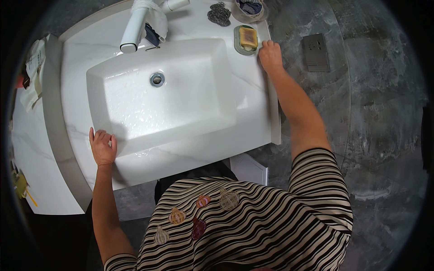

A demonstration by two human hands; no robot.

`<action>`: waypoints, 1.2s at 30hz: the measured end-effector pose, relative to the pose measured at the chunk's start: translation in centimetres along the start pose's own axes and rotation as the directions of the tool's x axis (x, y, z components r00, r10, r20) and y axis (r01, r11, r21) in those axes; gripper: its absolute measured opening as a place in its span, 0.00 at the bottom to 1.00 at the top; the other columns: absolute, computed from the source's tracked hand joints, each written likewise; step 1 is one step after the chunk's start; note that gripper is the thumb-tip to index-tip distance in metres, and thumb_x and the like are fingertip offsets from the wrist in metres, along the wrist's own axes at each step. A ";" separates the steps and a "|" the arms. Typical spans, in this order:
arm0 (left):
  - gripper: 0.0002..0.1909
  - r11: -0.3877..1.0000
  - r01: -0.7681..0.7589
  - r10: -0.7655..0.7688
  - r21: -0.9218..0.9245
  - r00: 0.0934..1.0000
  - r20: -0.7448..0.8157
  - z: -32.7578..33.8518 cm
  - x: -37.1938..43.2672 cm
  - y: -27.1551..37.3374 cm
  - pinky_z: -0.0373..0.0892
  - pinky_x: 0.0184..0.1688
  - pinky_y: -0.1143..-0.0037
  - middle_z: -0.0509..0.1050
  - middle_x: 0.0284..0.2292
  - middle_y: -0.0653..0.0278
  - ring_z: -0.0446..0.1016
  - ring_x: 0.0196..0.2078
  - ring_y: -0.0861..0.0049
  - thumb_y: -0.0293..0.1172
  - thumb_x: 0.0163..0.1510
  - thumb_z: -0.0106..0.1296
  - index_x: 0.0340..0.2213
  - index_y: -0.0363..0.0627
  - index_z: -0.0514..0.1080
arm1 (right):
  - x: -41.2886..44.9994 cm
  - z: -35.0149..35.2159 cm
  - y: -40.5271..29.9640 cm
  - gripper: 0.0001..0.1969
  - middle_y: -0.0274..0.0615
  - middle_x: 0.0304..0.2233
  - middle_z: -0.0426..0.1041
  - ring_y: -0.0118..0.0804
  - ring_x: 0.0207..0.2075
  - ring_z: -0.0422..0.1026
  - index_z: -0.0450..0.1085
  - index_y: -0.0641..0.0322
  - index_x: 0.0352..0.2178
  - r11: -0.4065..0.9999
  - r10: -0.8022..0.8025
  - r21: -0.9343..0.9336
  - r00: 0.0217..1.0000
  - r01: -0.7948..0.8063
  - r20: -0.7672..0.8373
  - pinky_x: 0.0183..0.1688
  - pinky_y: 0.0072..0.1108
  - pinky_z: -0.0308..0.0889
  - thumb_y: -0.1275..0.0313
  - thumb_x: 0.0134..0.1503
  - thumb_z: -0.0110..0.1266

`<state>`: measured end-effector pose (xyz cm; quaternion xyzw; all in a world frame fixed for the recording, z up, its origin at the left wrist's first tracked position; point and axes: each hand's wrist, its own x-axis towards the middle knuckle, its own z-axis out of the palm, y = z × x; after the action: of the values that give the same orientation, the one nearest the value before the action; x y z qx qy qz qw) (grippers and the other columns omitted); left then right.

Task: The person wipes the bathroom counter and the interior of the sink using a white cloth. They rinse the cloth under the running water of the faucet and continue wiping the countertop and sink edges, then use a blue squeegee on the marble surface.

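Note:
My left hand (103,145) is over the front left corner of a white rectangular sink basin (217,135), fingers apart and holding nothing. Water drops cover part of the basin floor, and a round metal drain (157,80) sits towards its back. At the right edge of the countertop (251,101), my right hand (271,56) has its fingers curled down. Whether anything is inside that hand is hidden. Just left of it stands a green soap dish (238,45) with a yellow and brown sponge (248,36) on top.
A white faucet (134,32) with a white cloth (162,25) draped on it leans over the basin. Steel wool scourers (219,14) and a container (239,15) with dark cloth are at the back right. A dark wall socket (315,52) is right; a raised ledge (56,111) borders the left.

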<state>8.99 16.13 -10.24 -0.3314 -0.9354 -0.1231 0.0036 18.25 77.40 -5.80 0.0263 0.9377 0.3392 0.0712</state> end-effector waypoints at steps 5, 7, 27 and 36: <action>0.08 1.000 0.018 -0.018 -0.010 1.000 0.017 0.2 0.1 -0.2 0.51 0.60 0.60 0.73 0.26 0.58 0.69 0.39 0.68 0.27 0.45 0.51 0.17 0.39 0.68 | 7.2 3.3 3.1 0.06 0.35 0.28 0.70 0.36 0.35 0.71 0.73 0.51 0.22 0.965 0.261 0.016 0.954 -0.261 -0.149 0.34 0.27 0.62 0.72 0.45 0.49; 0.08 1.000 -0.008 0.008 -0.010 1.000 -0.004 0.2 -0.1 -0.1 0.52 0.60 0.60 0.72 0.25 0.58 0.70 0.39 0.68 0.27 0.45 0.51 0.16 0.39 0.68 | 8.3 4.0 3.5 0.06 0.35 0.27 0.70 0.36 0.33 0.71 0.73 0.51 0.22 0.970 0.241 0.012 0.949 -0.243 -0.206 0.33 0.27 0.63 0.72 0.45 0.49; 0.08 0.999 -0.045 0.043 -0.021 0.997 -0.066 0.1 -0.2 0.0 0.53 0.59 0.63 0.71 0.23 0.62 0.70 0.37 0.70 0.27 0.46 0.50 0.17 0.40 0.67 | -13.4 0.4 -3.9 0.02 0.36 0.24 0.65 0.33 0.21 0.69 0.68 0.54 0.21 0.997 0.028 0.078 0.996 -0.022 -0.084 0.28 0.26 0.60 0.74 0.46 0.49; 0.10 1.000 -0.019 0.018 -0.013 0.996 -0.086 0.2 -0.8 -0.6 0.53 0.59 0.66 0.70 0.22 0.63 0.69 0.35 0.71 0.29 0.48 0.49 0.15 0.42 0.67 | -18.0 -1.4 -5.2 0.02 0.35 0.25 0.66 0.34 0.22 0.70 0.67 0.54 0.19 0.998 -0.067 0.007 0.998 0.067 0.015 0.28 0.26 0.61 0.73 0.44 0.50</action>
<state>9.25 15.24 -10.61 -0.3345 -0.9304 -0.1434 0.0427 35.78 70.77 -6.02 -0.0022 0.9385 0.3334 0.0895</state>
